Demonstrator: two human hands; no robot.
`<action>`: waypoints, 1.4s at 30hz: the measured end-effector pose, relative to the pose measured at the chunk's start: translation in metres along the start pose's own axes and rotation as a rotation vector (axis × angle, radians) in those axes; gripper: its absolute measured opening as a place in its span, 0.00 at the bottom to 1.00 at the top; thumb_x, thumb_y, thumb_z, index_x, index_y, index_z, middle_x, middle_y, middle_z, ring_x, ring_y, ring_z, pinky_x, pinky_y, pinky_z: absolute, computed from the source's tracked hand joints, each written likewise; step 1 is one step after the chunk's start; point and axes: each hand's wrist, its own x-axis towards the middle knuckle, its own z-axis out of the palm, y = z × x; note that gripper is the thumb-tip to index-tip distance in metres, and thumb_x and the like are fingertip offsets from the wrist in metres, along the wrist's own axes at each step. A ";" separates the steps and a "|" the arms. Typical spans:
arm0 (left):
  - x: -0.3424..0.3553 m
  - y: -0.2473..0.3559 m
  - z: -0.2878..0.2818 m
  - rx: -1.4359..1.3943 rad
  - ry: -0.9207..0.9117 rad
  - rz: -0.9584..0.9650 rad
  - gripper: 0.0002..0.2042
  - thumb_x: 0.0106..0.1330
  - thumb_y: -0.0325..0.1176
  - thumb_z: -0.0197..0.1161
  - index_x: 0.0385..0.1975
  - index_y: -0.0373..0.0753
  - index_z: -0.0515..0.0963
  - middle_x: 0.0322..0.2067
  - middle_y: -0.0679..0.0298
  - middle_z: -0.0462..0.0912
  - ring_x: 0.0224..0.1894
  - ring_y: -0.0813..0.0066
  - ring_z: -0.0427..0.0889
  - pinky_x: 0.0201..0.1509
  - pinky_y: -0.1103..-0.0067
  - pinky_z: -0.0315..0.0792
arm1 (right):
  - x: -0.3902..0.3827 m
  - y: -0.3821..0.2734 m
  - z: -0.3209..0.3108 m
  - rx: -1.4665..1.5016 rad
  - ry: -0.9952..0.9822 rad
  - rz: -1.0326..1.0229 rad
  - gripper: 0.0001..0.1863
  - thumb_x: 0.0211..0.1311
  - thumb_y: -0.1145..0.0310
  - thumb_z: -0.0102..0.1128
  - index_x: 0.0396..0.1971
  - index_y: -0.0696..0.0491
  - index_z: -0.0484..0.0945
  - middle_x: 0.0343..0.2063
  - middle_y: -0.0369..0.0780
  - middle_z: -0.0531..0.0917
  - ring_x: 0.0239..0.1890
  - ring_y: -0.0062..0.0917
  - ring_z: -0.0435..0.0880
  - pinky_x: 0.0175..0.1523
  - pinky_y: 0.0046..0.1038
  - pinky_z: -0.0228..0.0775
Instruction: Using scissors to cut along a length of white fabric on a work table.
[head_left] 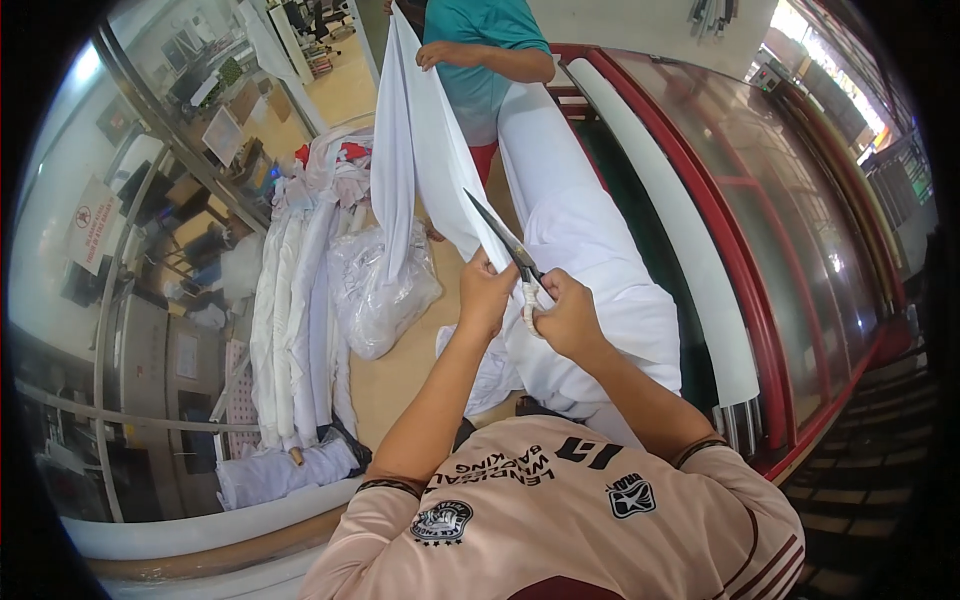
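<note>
My left hand (487,293) grips the edge of a long strip of white fabric (445,160) that runs up to a person (470,70) in a teal top, whose hand (436,54) holds the far part. My right hand (563,312) is closed around the white-wrapped handle of large dark scissors (501,227), just right of my left hand. The blades lie along the fabric strip, pointing away from me. A thick white fabric roll (590,255) lies under and to the right of my hands.
A clear plastic bag (375,305) of white material and several white rolls (285,330) lie on the tan table (400,390) at left, beside a glass partition (120,250). At right stands a red-framed machine (770,250) with a long white roller.
</note>
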 end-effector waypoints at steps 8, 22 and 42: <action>0.019 0.016 -0.011 1.047 -0.144 0.117 0.11 0.57 0.31 0.60 0.25 0.25 0.78 0.22 0.41 0.79 0.26 0.47 0.81 0.32 0.64 0.74 | 0.006 -0.006 -0.002 -0.202 -0.011 -0.044 0.19 0.43 0.66 0.70 0.32 0.62 0.75 0.26 0.51 0.82 0.30 0.42 0.84 0.35 0.35 0.72; 0.001 0.020 -0.040 1.281 -0.283 0.303 0.10 0.59 0.29 0.57 0.24 0.26 0.76 0.22 0.38 0.77 0.28 0.40 0.80 0.36 0.59 0.74 | 0.009 -0.020 -0.040 0.468 -0.498 0.480 0.27 0.54 0.45 0.66 0.22 0.57 0.73 0.14 0.36 0.73 0.15 0.21 0.70 0.21 0.25 0.63; -0.153 -0.007 -0.086 1.238 -0.896 -0.090 0.13 0.61 0.31 0.53 0.38 0.25 0.72 0.29 0.41 0.80 0.35 0.40 0.80 0.40 0.58 0.74 | 0.248 -0.079 0.036 0.434 -0.348 0.474 0.38 0.42 0.28 0.63 0.19 0.54 0.70 0.18 0.34 0.73 0.14 0.19 0.70 0.20 0.19 0.64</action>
